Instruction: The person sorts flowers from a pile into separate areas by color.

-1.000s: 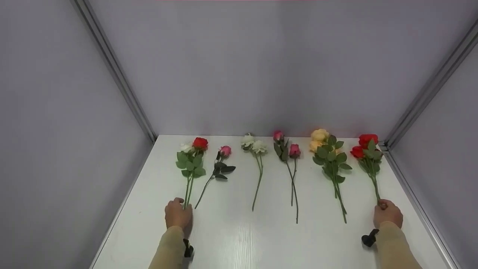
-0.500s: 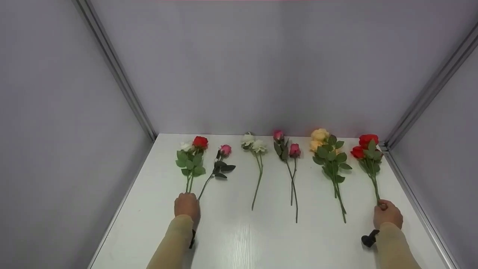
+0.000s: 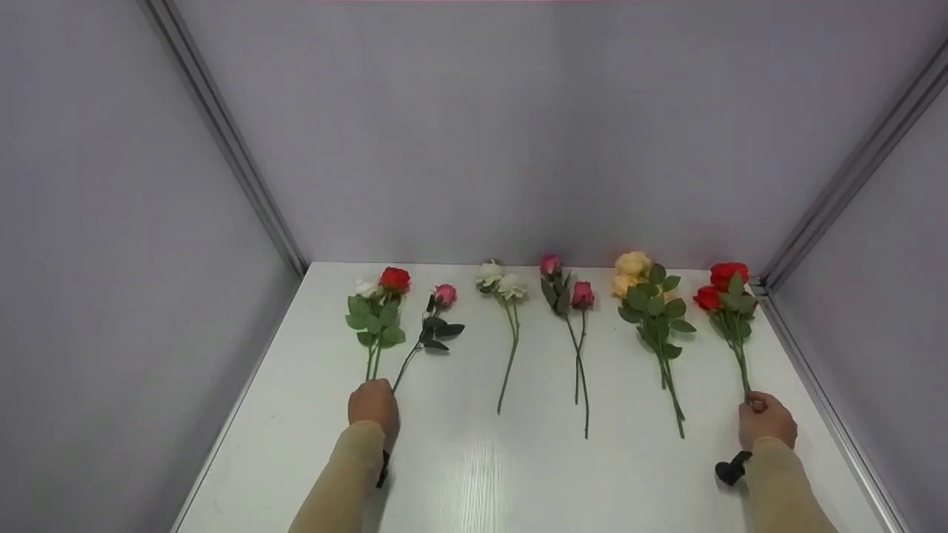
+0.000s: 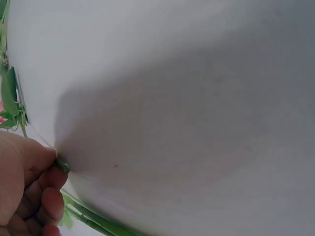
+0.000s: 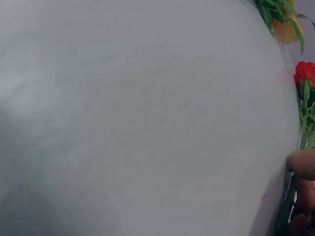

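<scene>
My left hand is at the left, over the lower stems of a white rose and a red rose. In the left wrist view, its thumb and finger pinch the green stem end of the single pink rose, while two thicker green stems lie just below the fingers. My right hand pinches the stem of the red roses at the far right. Only its fingers show in the right wrist view, beside the stem.
Between the hands lie white roses, two pink roses with crossed stems and yellow roses with broad leaves. All rest on a white table. Grey panels enclose its back and sides.
My left hand has shifted a little right and forward, from beside the white and red rose stems to the pink rose's stem end, which it now pinches. My right hand has stayed put.
</scene>
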A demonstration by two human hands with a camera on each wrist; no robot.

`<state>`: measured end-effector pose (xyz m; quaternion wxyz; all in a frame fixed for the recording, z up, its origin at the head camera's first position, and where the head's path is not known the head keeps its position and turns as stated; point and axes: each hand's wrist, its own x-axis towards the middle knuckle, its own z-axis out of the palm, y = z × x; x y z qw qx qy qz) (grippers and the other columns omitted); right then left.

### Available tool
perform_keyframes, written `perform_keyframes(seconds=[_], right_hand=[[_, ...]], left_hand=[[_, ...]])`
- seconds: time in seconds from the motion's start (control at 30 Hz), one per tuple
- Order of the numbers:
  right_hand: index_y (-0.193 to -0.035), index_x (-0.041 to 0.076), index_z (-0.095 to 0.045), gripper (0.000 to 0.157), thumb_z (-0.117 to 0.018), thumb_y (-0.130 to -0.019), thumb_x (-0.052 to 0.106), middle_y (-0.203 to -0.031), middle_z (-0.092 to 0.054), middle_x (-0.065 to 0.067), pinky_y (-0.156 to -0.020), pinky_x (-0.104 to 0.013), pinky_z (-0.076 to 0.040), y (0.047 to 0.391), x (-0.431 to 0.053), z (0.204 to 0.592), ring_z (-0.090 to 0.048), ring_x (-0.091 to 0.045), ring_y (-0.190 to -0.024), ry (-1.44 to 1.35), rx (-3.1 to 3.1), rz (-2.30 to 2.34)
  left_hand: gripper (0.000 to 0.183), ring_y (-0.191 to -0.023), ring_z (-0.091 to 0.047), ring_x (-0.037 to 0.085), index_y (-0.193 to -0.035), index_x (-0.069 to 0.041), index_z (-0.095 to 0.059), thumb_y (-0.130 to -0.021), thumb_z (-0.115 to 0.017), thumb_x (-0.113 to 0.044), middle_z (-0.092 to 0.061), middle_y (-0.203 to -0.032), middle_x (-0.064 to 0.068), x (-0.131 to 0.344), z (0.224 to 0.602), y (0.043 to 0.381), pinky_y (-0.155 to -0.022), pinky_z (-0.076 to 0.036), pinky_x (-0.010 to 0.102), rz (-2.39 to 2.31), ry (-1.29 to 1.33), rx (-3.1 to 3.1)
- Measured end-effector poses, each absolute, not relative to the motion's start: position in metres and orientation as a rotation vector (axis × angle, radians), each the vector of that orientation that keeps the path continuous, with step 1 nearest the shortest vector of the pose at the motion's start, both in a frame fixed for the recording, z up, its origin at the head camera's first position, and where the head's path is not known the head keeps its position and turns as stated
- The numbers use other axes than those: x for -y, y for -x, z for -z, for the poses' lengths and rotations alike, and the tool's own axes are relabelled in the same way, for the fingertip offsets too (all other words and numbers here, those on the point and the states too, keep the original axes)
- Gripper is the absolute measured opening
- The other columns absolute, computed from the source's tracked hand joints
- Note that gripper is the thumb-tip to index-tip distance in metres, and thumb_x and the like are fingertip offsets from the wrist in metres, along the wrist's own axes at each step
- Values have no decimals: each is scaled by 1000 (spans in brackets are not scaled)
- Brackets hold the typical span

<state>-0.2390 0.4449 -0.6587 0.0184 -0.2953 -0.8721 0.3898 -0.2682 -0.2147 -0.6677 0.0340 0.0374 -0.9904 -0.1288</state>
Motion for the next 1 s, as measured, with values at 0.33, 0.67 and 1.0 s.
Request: perform_keyframes(seconds=[0.33, 0.67, 1.0], right_hand=[[-135, 8, -52, 47, -46, -99, 37, -115, -57, -10, -68, -31, -45, 237, -447, 658, -53, -9, -78, 964, 2597, -1327], [-124, 6, -60, 39, -51, -98, 33, -93, -58, 3, -65, -23, -41, 242, -448, 652, -50, -2, -72, 1011, 2391, -1327], [-117, 3, -65, 35, -53, -98, 29, -90, -60, 0, -71, -26, -39, 270, -413, 628, -48, -4, -77, 703, 2450, -1184]], left_hand=[[18, -93, -63, 34, -98, 0, -67, -95, -53, -10, -67, -93, 14, 219, 654, 262, -82, -49, 48, 1055, -412, 2997], [19, -91, -62, 30, -97, 1, -71, -90, -56, -10, -68, -92, 12, 220, 648, 260, -82, -48, 46, 1270, -343, 2922], [31, -86, -58, 24, -114, 5, -62, -95, -59, -19, -63, -101, 16, 205, 630, 263, -77, -47, 38, 2054, -517, 2563]])
